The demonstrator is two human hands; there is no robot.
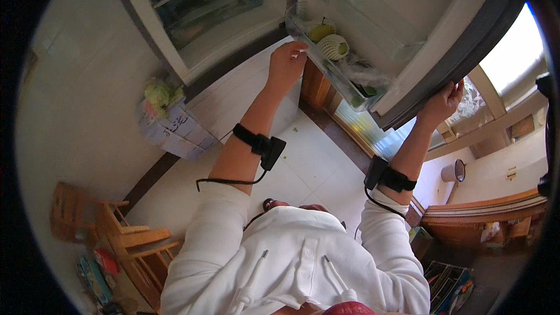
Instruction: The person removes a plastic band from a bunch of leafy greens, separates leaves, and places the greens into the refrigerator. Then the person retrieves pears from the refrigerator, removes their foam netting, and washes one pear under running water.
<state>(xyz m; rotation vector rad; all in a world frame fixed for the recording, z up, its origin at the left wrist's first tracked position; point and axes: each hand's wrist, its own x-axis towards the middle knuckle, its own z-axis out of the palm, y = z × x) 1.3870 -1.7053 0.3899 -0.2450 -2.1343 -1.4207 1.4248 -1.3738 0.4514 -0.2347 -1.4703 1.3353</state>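
Note:
A refrigerator door [459,48] stands swung out in front of me. My left hand [286,63] is at the left end of its clear plastic door bin [330,68], fingers curled and fingertips at the rim. Whether they grip the rim is unclear. Inside the bin lie a yellow-green fruit [321,32], another fruit in a white foam net [333,47], and crumpled clear plastic bags [365,74] with something green. My right hand [442,103] is against the dark outer side of the door, fingers bent; its grip is partly hidden.
Left of the door is the refrigerator compartment [214,8] with filled shelves. A printed carton [179,129] with a leafy green vegetable [162,94] on top stands by the wall. Wooden chairs [135,240] are at lower left. A bin [453,170] stands at right; green scraps dot the tiled floor [310,166].

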